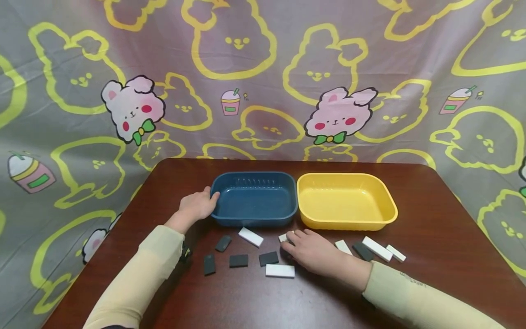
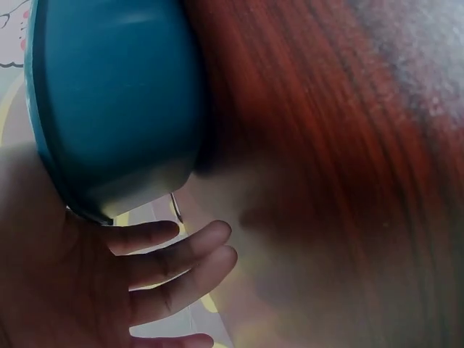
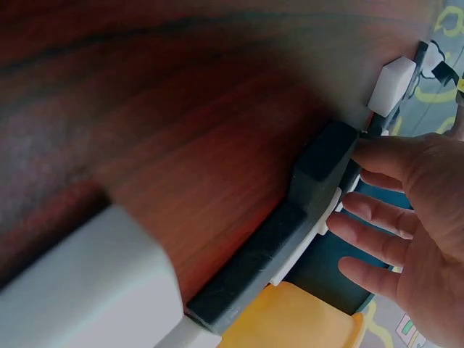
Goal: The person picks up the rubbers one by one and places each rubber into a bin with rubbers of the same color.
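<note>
My left hand is at the left end of a blue plastic basin, its thumb at the rim. In the left wrist view the fingers extend loosely beside the outer wall, apart from one another. Over a small white block in front of the basins hovers my right hand, partly covering it. The right wrist view shows its fingers spread and slightly bent, the thumb close to a black block; whether they touch cannot be told.
A yellow basin stands against the blue one. Several black blocks and white blocks lie scattered on the brown table. More lie to the right, among them a long white block. A patterned curtain hangs behind.
</note>
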The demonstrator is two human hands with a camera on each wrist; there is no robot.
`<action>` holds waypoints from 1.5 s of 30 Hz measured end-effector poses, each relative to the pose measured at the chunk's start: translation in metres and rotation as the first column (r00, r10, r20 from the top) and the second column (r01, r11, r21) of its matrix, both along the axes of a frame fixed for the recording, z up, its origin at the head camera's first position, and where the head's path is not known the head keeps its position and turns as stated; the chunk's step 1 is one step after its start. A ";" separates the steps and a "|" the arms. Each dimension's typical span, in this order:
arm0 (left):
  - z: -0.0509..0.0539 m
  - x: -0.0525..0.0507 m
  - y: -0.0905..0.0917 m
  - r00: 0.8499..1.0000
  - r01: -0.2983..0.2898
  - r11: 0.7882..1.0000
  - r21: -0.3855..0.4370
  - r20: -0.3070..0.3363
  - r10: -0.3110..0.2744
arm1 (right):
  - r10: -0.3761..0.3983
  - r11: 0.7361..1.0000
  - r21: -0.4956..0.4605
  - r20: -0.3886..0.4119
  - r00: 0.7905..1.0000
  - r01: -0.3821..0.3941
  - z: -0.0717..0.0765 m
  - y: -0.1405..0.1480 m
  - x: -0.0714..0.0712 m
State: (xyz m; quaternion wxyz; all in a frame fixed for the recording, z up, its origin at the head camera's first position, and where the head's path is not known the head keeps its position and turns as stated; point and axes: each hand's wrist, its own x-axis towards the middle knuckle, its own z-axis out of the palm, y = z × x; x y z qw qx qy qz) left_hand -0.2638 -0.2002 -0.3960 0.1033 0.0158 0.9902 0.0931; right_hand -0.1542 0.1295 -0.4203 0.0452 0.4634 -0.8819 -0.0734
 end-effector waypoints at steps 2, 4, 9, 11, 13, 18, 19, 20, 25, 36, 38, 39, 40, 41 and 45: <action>-0.001 -0.001 0.001 1.000 -0.005 1.000 -0.008 0.006 0.005 | -0.006 1.000 0.001 0.008 1.000 0.006 0.000 0.000 0.000; -0.001 -0.002 0.002 1.000 -0.010 1.000 -0.015 0.005 0.010 | -0.013 1.000 0.001 0.019 1.000 0.013 0.000 -0.001 -0.001; -0.002 -0.004 0.005 1.000 -0.017 1.000 -0.007 0.006 0.017 | -0.022 1.000 0.002 0.035 0.999 0.022 -0.001 -0.001 -0.002; -0.002 -0.004 0.006 1.000 -0.021 1.000 -0.005 0.009 0.021 | -0.024 1.000 -0.001 0.032 0.999 0.024 -0.001 0.000 -0.003; -0.002 -0.004 0.006 1.000 -0.024 1.000 -0.005 0.010 0.024 | -0.023 1.000 -0.013 0.020 1.000 0.024 -0.002 0.000 -0.004; 0.000 -0.004 0.007 1.000 -0.016 0.999 -0.034 -0.014 0.016 | -0.016 0.998 -0.053 -0.016 1.000 0.015 -0.002 -0.001 -0.006; 0.001 -0.003 0.007 1.000 -0.016 0.999 -0.038 -0.020 0.015 | -0.014 0.998 -0.059 -0.017 1.000 0.013 -0.002 -0.001 -0.006; 0.002 -0.003 0.008 1.000 -0.017 0.999 -0.043 -0.024 0.016 | -0.013 0.998 -0.065 -0.013 1.000 0.012 -0.001 -0.001 -0.006; 0.003 -0.003 0.007 0.999 -0.023 0.999 -0.038 -0.030 0.022 | -0.008 0.997 -0.077 0.011 1.000 0.008 0.003 -0.003 -0.008; 0.006 -0.002 0.008 0.998 -0.061 0.998 0.007 -0.001 0.061 | 0.010 1.000 -0.015 0.031 0.999 -0.010 0.011 -0.007 -0.011; 0.005 -0.001 0.008 0.998 -0.065 0.998 0.011 -0.001 0.065 | 0.027 0.999 -0.044 0.054 0.998 -0.025 0.016 -0.008 -0.011; 0.005 -0.001 0.008 0.998 -0.067 0.998 0.011 -0.002 0.067 | 0.038 0.997 -0.067 0.066 0.997 -0.034 0.020 -0.008 -0.011; 0.004 0.000 0.008 0.998 -0.069 0.998 0.010 -0.002 0.069 | 0.049 0.995 -0.095 0.078 0.996 -0.041 0.025 -0.010 -0.011; 0.004 0.000 0.008 0.997 -0.071 0.997 0.009 -0.003 0.071 | 0.060 0.991 -0.124 0.085 0.995 -0.049 0.031 -0.011 -0.011; 0.005 0.001 0.008 0.997 -0.079 0.997 0.004 -0.012 0.079 | 0.078 0.976 -0.210 0.068 0.995 -0.062 0.059 -0.022 -0.018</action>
